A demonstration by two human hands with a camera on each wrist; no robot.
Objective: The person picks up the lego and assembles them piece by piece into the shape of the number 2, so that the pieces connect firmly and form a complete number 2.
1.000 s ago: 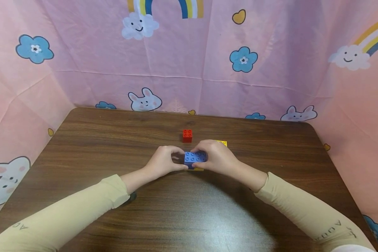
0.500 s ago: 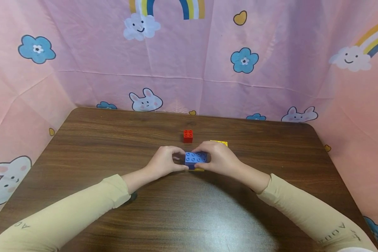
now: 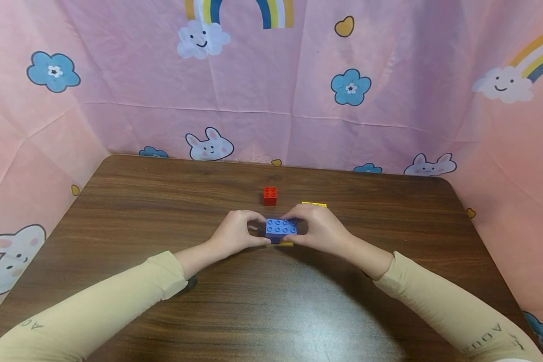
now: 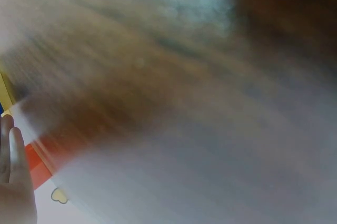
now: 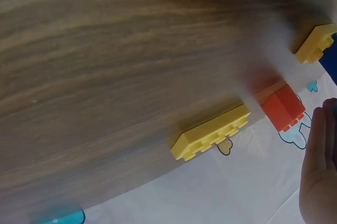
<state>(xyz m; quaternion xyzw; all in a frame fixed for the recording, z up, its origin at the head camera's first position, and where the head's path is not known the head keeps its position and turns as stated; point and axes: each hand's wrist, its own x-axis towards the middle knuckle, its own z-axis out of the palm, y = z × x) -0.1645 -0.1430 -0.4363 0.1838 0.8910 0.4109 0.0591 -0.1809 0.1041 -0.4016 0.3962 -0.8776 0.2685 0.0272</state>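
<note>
A light blue toy building brick [image 3: 280, 227] with studs sits over a dark blue brick [image 3: 273, 240], with a yellow brick [image 3: 287, 244] beneath at the front. At the right end, my right hand [image 3: 320, 229] pinches the light blue brick between thumb and fingers, front and back. My left hand [image 3: 235, 232] curls round the left end, its thumb tip low beside the dark blue brick. In the right wrist view, the yellow brick [image 5: 316, 44] of this stack shows at the edge, with the right hand [image 5: 320, 171] below. The left wrist view catches only the left hand's [image 4: 16, 174] edge.
A small red brick [image 3: 270, 196] stands behind the stack on the wooden table [image 3: 208, 311]. Another yellow brick [image 3: 314, 204], longer, lies partly hidden behind the right hand. Printed pink cloth [image 3: 262, 80] hangs along the table's back and sides.
My right hand has slid slightly to the right along the light blue brick, uncovering more of its studs. The left hand and the stack hold nearly the same place.
</note>
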